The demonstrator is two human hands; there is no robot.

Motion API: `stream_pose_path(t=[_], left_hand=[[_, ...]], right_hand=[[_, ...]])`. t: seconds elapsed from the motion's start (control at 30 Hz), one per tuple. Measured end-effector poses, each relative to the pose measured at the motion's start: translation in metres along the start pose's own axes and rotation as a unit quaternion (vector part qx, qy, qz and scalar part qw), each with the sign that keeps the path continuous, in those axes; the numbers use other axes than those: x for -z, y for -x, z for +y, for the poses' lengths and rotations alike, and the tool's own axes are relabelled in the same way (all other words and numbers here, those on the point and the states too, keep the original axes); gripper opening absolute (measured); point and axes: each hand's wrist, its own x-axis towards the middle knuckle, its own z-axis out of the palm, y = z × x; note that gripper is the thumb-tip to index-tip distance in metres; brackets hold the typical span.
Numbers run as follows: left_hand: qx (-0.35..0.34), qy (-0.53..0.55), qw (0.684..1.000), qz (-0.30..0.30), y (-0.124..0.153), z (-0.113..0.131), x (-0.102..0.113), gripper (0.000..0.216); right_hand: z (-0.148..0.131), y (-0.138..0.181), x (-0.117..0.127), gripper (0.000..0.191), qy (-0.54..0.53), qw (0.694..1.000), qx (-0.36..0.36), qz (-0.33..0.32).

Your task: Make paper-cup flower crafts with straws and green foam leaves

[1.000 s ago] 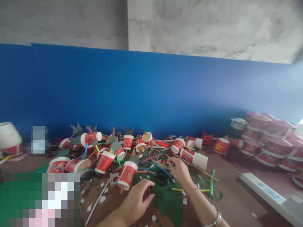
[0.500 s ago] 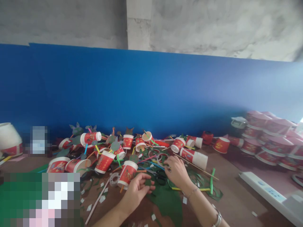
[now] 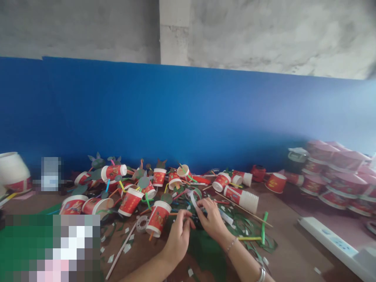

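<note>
My left hand (image 3: 178,235) is closed, its thumb and fingers pinched around a small dark green paper piece, mostly hidden by the fingers. Close beside it, my right hand (image 3: 212,218) grips a roll of clear tape (image 3: 194,201), whose pale ring stands up past the fingertips. Just left of my left hand, a red paper cup (image 3: 158,218) leans with an orange straw under it. Another tape roll (image 3: 142,223) lies flat by that cup. Below both hands spreads a sheet of green paper (image 3: 207,250).
Red cups with straws and paper shapes (image 3: 131,201) crowd the back left. A nested cup stack (image 3: 242,198) lies behind my right hand beside a thin stick (image 3: 255,214). A white power strip (image 3: 329,239) and pink-topped cups (image 3: 343,184) are at right. White scraps (image 3: 127,248) litter the table.
My right hand has taken hold of the tape roll and drawn it nearer to my left hand. The left fingers have closed more and turned upward.
</note>
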Motion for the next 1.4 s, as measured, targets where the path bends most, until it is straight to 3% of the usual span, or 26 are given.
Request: stream_pose_path(t=[0.1,0.27,0.47,0.63,0.93,1.13,1.3,1.4], left_hand=[[-0.028,-0.035,0.999,0.029,-0.007,-0.003,-0.006,0.033],[-0.087,-0.062,0.994,-0.009,-0.010,-0.010,-0.003,0.048],[-0.054,-0.049,0.997,0.015,-0.012,-0.008,0.007,0.059],[-0.070,-0.056,0.996,-0.002,-0.015,-0.005,0.013,0.054],[-0.199,-0.127,0.971,-0.033,-0.012,-0.014,0.008,0.050],[-0.233,-0.186,0.954,0.008,-0.010,-0.007,0.011,0.039],[-0.202,-0.190,0.957,0.087,-0.011,-0.008,0.012,0.036],[-0.209,-0.204,0.954,0.069,-0.013,-0.009,0.012,0.037]], right_hand=[[-0.003,0.002,-0.006,0.015,-0.019,1.000,0.017,0.002],[-0.004,0.003,-0.012,0.014,-0.036,0.998,0.045,0.027],[-0.004,0.006,-0.011,0.013,-0.051,0.995,0.083,0.020],[-0.007,0.006,-0.008,0.014,-0.051,0.992,0.111,-0.030],[-0.007,0.002,-0.010,0.016,0.004,0.990,0.135,-0.040],[-0.007,0.002,-0.007,0.015,-0.014,0.991,0.129,-0.035],[-0.005,0.003,-0.008,0.015,0.000,0.993,0.114,-0.044],[-0.004,0.003,-0.009,0.016,0.010,0.990,0.126,-0.070]])
